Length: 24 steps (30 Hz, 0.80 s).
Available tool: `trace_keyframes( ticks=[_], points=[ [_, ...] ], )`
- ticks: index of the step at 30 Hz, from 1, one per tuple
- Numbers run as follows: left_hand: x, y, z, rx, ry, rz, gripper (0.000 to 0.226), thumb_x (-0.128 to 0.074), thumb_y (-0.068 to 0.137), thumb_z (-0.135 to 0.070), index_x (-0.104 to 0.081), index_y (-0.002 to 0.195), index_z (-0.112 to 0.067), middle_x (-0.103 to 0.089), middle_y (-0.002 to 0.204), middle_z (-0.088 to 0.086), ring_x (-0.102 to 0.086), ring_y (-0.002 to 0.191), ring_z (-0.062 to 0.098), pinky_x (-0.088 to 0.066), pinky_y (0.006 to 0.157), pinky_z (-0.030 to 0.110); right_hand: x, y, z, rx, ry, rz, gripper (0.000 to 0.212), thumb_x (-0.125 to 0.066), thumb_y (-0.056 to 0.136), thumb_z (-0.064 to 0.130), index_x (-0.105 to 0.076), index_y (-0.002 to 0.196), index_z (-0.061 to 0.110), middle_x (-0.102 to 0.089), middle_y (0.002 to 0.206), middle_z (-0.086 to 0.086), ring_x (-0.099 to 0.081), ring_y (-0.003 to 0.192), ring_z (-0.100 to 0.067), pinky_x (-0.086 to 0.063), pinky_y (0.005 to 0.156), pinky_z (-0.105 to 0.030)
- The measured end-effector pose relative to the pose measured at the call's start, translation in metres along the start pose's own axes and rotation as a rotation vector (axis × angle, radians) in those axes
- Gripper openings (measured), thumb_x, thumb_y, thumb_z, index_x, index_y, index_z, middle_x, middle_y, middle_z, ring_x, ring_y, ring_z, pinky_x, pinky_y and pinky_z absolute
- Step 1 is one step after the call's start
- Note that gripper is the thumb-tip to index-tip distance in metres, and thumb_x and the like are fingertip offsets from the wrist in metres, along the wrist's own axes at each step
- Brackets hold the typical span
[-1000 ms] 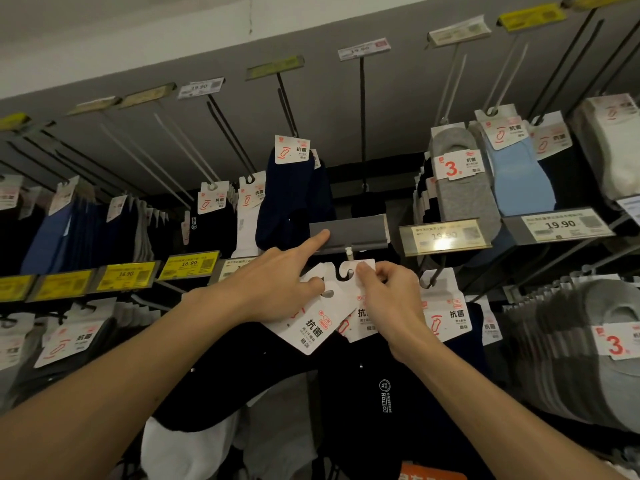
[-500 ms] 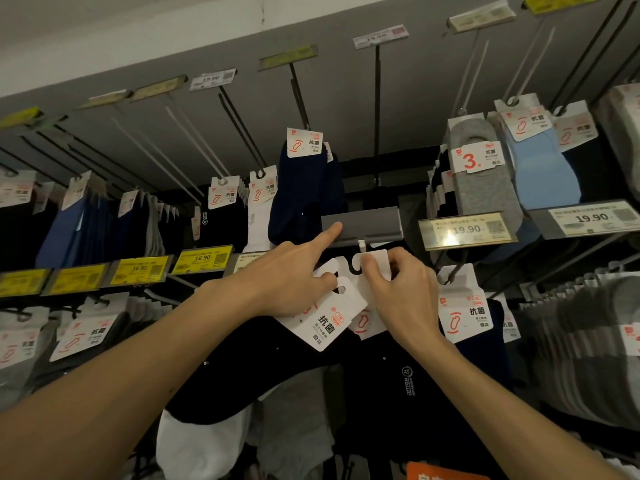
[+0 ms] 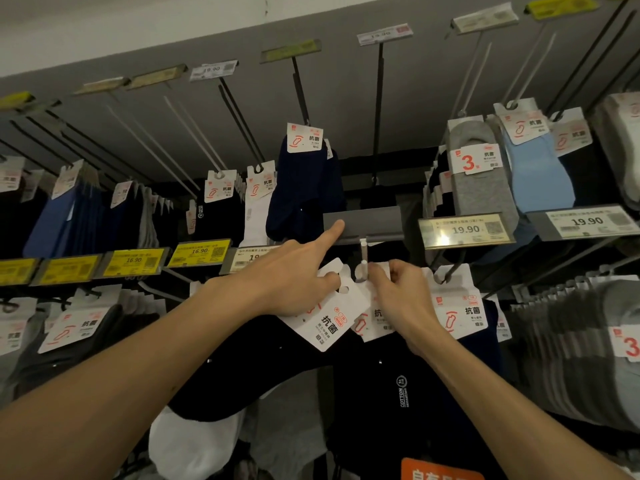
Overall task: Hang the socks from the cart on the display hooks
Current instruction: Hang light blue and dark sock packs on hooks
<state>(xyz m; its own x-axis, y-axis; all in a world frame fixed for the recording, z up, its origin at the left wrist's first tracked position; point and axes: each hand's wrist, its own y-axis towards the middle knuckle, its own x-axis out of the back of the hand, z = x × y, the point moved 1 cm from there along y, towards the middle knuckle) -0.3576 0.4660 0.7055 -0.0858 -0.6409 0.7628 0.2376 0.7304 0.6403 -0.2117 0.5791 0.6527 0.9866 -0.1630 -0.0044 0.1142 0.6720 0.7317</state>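
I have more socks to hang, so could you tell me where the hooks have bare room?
Free: the white rods left of the navy socks, and the black rod between them and the grey socks. Crowded: the blue and black packs at left, the grey stack at lower right.

The black socks (image 3: 398, 393) are soft knitted cloth, matt. Their white header cards (image 3: 329, 323) look like stiff, smooth paper. The grey label holder (image 3: 374, 221) is matt plastic, while the price strip (image 3: 464, 230) beside it is glossy and catches light. The long hooks (image 3: 379, 98) are thin metal rods set against a flat, matt wall panel (image 3: 346, 81).
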Motion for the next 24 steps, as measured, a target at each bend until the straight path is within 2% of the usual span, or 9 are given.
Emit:
trace_keyframes(
  ticks=[4, 7, 13, 15, 16, 18, 20, 22, 24],
  points=[
    [-0.002, -0.001, -0.001, -0.016, -0.015, -0.002, 0.076, -0.045, 0.102, -0.036, 0.007, 0.157, -0.038, -0.063, 0.075, 0.008, -0.058, 0.066, 0.017, -0.043, 0.056, 0.034, 0.001, 0.0, -0.003, 0.029, -0.088, 0.015, 0.027, -0.051, 0.1, 0.043, -0.063, 0.088, 0.022, -0.069, 0.087, -0.003, -0.067, 0.089, -0.024, -0.054, 0.087, -0.054],
    [-0.004, -0.004, 0.0, -0.01, -0.077, -0.013, 0.075, -0.046, 0.102, -0.035, 0.005, 0.157, -0.042, -0.066, 0.077, 0.011, -0.061, 0.066, 0.019, -0.043, 0.054, 0.033, 0.003, -0.006, -0.008, 0.022, -0.091, 0.041, 0.025, -0.05, 0.101, 0.039, -0.064, 0.103, 0.019, -0.069, 0.096, -0.001, -0.066, 0.094, -0.021, -0.053, 0.09, -0.052],
    [-0.015, -0.028, -0.005, 0.027, -0.608, -0.057, 0.059, -0.054, 0.101, -0.03, -0.024, 0.151, -0.041, -0.075, 0.075, 0.006, -0.069, 0.06, 0.009, -0.048, 0.048, 0.021, 0.02, -0.05, 0.002, 0.119, -0.16, -0.03, 0.044, -0.053, 0.101, 0.039, -0.046, 0.139, 0.019, -0.051, 0.125, 0.01, -0.05, 0.118, -0.009, -0.044, 0.096, -0.029],
    [-0.021, -0.04, -0.011, 0.03, -0.728, -0.053, 0.044, -0.056, 0.1, -0.028, -0.039, 0.141, -0.036, -0.074, 0.068, 0.0, -0.07, 0.06, 0.008, -0.046, 0.047, 0.018, 0.032, -0.072, 0.01, 0.176, -0.145, -0.086, 0.039, -0.048, 0.102, 0.043, -0.048, 0.135, 0.022, -0.048, 0.127, 0.013, -0.047, 0.116, -0.004, -0.042, 0.098, -0.028],
    [-0.025, -0.045, -0.015, 0.025, -0.765, -0.05, 0.034, -0.056, 0.1, -0.027, -0.046, 0.133, -0.032, -0.073, 0.065, -0.002, -0.07, 0.06, 0.007, -0.046, 0.048, 0.018, 0.039, -0.083, 0.014, 0.168, -0.1, -0.095, 0.031, -0.044, 0.103, 0.044, -0.054, 0.124, 0.024, -0.054, 0.122, 0.012, -0.052, 0.11, -0.003, -0.044, 0.094, -0.027],
    [-0.032, -0.053, -0.025, 0.017, -0.824, -0.044, 0.017, -0.056, 0.1, -0.024, -0.055, 0.117, -0.023, -0.072, 0.062, -0.004, -0.071, 0.061, 0.008, -0.049, 0.051, 0.022, 0.051, -0.106, 0.022, 0.039, 0.092, -0.039, 0.034, -0.04, 0.102, 0.049, -0.061, 0.108, 0.023, -0.068, 0.105, 0.005, -0.064, 0.094, -0.006, -0.05, 0.08, -0.026],
    [-0.04, -0.058, -0.037, 0.024, -0.885, -0.055, 0.007, -0.057, 0.1, -0.022, -0.057, 0.105, -0.018, -0.071, 0.061, -0.005, -0.071, 0.06, 0.008, -0.05, 0.05, 0.022, 0.061, -0.126, 0.026, -0.152, 0.228, 0.107, 0.039, -0.051, 0.094, 0.054, -0.064, 0.106, 0.02, -0.075, 0.096, -0.001, -0.073, 0.086, -0.012, -0.057, 0.071, -0.031],
    [-0.051, -0.059, -0.049, 0.021, -0.906, -0.092, 0.006, -0.059, 0.099, -0.021, -0.057, 0.096, -0.016, -0.071, 0.06, -0.006, -0.07, 0.057, 0.008, -0.048, 0.047, 0.021, 0.075, -0.142, 0.022, -0.258, 0.263, 0.208, 0.036, -0.065, 0.088, 0.044, -0.063, 0.111, 0.016, -0.077, 0.096, -0.004, -0.075, 0.087, -0.017, -0.062, 0.07, -0.037],
    [-0.064, -0.057, -0.063, 0.018, -0.935, -0.108, 0.008, -0.062, 0.097, -0.02, -0.058, 0.091, -0.017, -0.072, 0.064, -0.006, -0.071, 0.059, 0.01, -0.049, 0.05, 0.025, 0.09, -0.153, 0.016, -0.304, 0.293, 0.224, 0.028, -0.068, 0.09, 0.033, -0.065, 0.108, 0.011, -0.078, 0.094, -0.005, -0.075, 0.086, -0.019, -0.06, 0.067, -0.031]
  ],
)
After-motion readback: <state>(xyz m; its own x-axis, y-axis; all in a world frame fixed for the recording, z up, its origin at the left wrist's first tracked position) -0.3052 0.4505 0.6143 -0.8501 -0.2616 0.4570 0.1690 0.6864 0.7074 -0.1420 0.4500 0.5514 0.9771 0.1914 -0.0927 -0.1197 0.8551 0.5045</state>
